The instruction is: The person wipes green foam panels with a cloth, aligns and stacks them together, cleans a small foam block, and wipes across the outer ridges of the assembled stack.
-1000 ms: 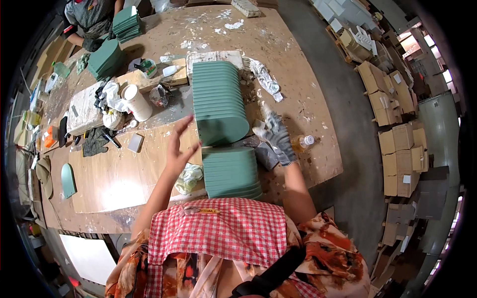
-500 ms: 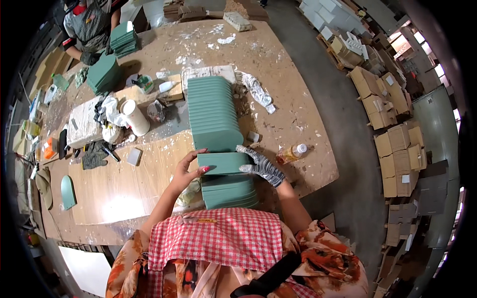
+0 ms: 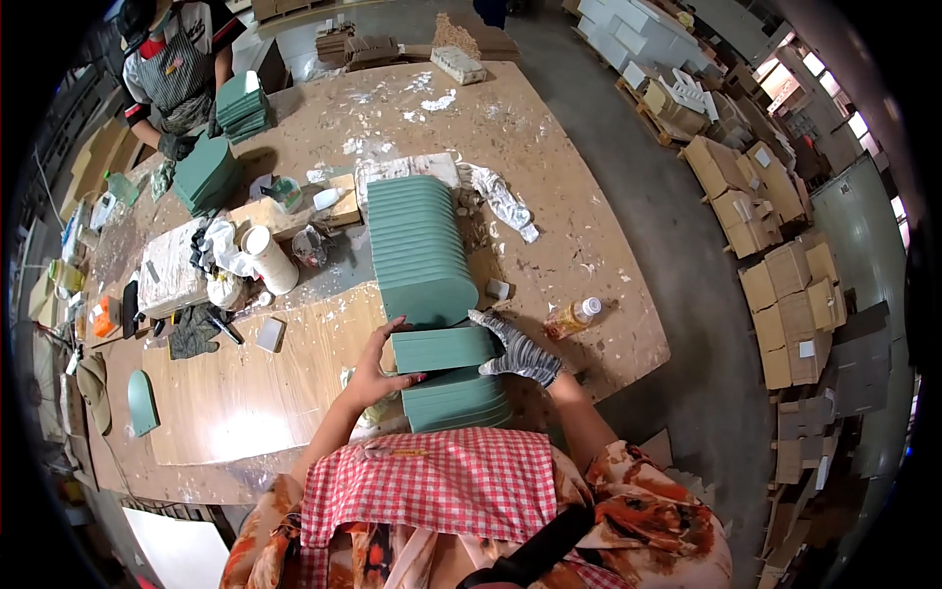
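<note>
My bare left hand (image 3: 373,371) and my right hand (image 3: 522,353), in a grey striped knit glove, grip a small block of green round-ended boards (image 3: 444,348) between them. The left fingers and thumb press on its straight end, the right ones on its rounded end. Just beyond lies a long row of overlapping green boards (image 3: 420,245), leaning one on another like fallen dominoes. Closer to my body, another stack of green boards (image 3: 453,402) rests against the block. How many boards I hold is hard to make out.
A bottle of amber liquid (image 3: 572,318) stands right of my gloved hand. To the left are a white cup (image 3: 269,259), a dark glove (image 3: 193,332) and a single green board (image 3: 142,402). At the far left a co-worker (image 3: 177,74) stands by more green stacks (image 3: 206,175).
The whole scene sits slightly lower in the picture, as the view has tilted. Both hands stay on the block; my left thumb has shifted down along its near edge.
</note>
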The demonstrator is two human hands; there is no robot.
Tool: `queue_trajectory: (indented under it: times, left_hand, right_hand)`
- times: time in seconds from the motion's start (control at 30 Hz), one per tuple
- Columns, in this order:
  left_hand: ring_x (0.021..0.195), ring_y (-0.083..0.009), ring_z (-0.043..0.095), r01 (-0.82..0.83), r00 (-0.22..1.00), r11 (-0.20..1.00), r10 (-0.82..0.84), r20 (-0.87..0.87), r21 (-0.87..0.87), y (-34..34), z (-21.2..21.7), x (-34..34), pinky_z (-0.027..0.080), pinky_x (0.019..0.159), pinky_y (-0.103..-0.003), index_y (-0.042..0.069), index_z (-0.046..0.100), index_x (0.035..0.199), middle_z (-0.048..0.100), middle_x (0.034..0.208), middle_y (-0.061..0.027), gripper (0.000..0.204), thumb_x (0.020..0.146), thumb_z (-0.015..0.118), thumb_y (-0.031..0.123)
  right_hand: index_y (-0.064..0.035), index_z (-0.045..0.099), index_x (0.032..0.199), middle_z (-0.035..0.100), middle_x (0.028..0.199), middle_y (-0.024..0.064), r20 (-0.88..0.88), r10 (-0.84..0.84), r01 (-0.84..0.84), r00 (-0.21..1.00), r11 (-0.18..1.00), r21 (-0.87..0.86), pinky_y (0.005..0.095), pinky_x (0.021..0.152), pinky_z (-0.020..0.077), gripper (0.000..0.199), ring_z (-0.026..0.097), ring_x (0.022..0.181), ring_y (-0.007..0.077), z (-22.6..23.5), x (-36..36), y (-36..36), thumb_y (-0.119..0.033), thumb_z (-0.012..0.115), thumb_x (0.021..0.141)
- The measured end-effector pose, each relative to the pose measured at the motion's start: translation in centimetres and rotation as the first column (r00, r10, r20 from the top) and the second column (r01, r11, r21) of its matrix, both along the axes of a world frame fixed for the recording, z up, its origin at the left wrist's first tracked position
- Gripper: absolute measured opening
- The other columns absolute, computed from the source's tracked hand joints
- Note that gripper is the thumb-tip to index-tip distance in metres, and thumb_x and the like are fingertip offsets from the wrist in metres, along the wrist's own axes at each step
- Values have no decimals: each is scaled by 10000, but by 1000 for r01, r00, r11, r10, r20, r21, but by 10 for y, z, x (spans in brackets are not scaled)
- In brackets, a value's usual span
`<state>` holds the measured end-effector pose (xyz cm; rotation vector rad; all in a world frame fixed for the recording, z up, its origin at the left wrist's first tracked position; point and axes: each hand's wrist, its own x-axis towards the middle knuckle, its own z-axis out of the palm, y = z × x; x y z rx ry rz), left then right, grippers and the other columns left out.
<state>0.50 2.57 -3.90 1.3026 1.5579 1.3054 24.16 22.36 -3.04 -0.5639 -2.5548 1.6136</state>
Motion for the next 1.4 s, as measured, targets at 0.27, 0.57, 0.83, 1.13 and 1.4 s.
queue_trajectory:
  times: [0.27, 0.57, 0.83, 1.13, 1.4]
  left_hand:
    - [1280, -302, 440, -90, 990, 995, 84, -115, -51, -4, -37, 0, 344, 1071, -375, 11, 388, 1355, 495, 1311, -171, 762, 689, 758, -8]
    - [1130, -218, 547, -205, 977, 977, 202, 64, 56, -13, -2, 0, 437, 964, -360, 12, 298, 1445, 536, 1282, -138, 731, 836, 697, 83]
    - [975, -161, 595, -233, 821, 971, 228, 523, -57, -3, 25, 0, 489, 803, -250, -53, 232, 1463, 544, 1240, -133, 620, 964, 523, 171]
    - [693, -153, 584, -211, 811, 834, 440, 385, -509, -12, 54, 9, 440, 503, -267, 9, 506, 1282, 617, 890, -65, 491, 993, 377, 383]
    - [398, -175, 444, 90, 900, 727, 234, 368, -681, -15, 13, -19, 391, 383, -319, -22, 508, 1218, 459, 549, -51, 593, 988, 274, 472]
  right_hand:
    - [-116, 452, 1329, 540, 1273, 166, 38, -225, 221, 974, 971, 86, 406, 1009, 417, 791, 526, 1173, 327, -21, -7, -8, -300, 834, 662]
    - [-26, 312, 1445, 451, 1395, 157, -186, -221, 204, 957, 974, -102, 351, 1074, 351, 870, 431, 1285, 219, 23, -24, -13, -311, 783, 772]
    - [-12, 559, 1264, 616, 1213, 117, -245, -269, 192, 932, 935, -297, 293, 1007, 414, 368, 562, 1130, 156, -9, -26, -10, -237, 448, 995]
    - [-38, 620, 1183, 648, 974, 128, 236, -413, 476, 880, 763, -437, 278, 656, 495, 711, 573, 695, 150, -26, -26, -5, -641, 579, 808]
    - [-73, 567, 1127, 609, 778, 81, 525, -390, 577, 757, 776, -254, 318, 502, 481, 655, 550, 535, 185, -16, -33, -7, -636, 552, 792]
